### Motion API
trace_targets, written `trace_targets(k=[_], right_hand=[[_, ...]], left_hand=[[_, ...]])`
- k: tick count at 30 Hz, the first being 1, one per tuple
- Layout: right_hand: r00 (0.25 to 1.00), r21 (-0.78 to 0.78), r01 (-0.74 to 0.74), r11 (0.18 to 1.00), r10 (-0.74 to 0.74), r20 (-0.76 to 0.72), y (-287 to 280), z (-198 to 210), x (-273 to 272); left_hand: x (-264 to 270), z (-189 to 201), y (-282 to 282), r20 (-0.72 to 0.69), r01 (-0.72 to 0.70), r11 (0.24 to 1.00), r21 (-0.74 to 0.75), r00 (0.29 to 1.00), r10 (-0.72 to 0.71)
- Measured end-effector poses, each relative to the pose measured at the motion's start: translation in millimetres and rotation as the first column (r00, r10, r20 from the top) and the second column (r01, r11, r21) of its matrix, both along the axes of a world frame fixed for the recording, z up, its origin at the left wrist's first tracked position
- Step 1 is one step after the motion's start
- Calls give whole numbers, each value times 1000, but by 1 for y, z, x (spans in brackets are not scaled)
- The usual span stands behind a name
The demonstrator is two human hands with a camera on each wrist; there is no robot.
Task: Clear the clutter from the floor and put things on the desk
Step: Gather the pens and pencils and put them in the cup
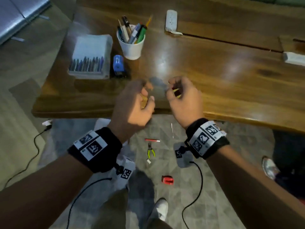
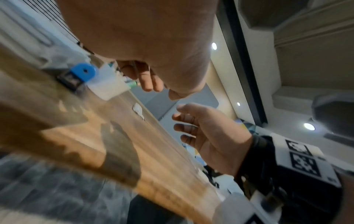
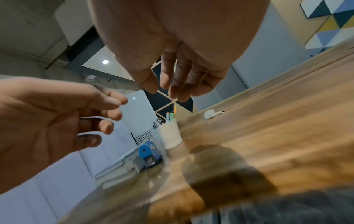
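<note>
both hands over desk [image 1: 214, 76] edge: left hand [image 1: 132, 106] and right hand [image 1: 183, 100] loosely curled, nothing held | next: pliers [image 1: 151, 152] on floor, 6 o'clock of hands | stiff, light; grab yellow handles

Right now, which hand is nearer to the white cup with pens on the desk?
Left. The left hand hangs over the desk's near edge, almost straight below the white cup. The right hand is level with it but further to the right, so further from the cup.
</note>
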State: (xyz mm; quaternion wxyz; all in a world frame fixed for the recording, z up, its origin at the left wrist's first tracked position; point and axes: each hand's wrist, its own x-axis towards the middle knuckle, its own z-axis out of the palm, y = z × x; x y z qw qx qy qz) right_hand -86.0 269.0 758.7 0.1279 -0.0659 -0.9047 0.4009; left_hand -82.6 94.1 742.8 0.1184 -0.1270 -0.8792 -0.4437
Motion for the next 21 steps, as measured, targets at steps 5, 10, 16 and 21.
trace_targets(k=[5, 10, 16, 21], right_hand=[[999, -36, 12, 999, -11, 42, 54, -45, 90], [981, -87, 60, 994, -43, 189, 98, -106, 157], [956, -35, 41, 999, -29, 292, 121, -209, 195], [924, -12, 78, 997, -68, 377, 134, -336, 197]], left_hand=[[94, -40, 57, 142, 150, 988, -37, 980, -143], [140, -105, 87, 254, 279, 919, -280, 944, -210], [152, -199, 92, 446, 357, 847, -395, 880, -163], [137, -301, 99, 518, 360, 823, -439, 850, -95]])
